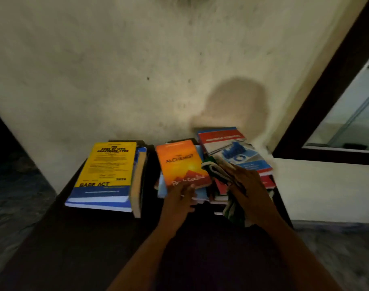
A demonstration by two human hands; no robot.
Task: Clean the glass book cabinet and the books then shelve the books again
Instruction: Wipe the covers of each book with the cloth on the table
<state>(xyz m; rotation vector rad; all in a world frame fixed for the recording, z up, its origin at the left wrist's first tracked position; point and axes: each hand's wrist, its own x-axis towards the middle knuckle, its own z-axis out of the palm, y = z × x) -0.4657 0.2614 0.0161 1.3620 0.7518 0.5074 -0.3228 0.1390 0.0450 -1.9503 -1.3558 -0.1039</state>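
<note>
right now my left hand [179,199] pinches the near edge of the orange paperback [180,162], thumb on its glossy cover. it tops the middle pile of three at the table's [74,238] far edge, against the rough cream wall [116,70]. my right hand [245,181] is curled round a bunched cloth [215,168], soft, green and white, its folds lying on the red and blue book [232,148] that tops the pile in the far right corner. the left pile is topped by a thick yellow book [108,164] with a blue band, flat and square-cornered. books lower in the piles blur together, so i cannot count them. the glass cabinet [318,101], dark-framed with smooth panes, stands beyond the table's right edge.
</note>
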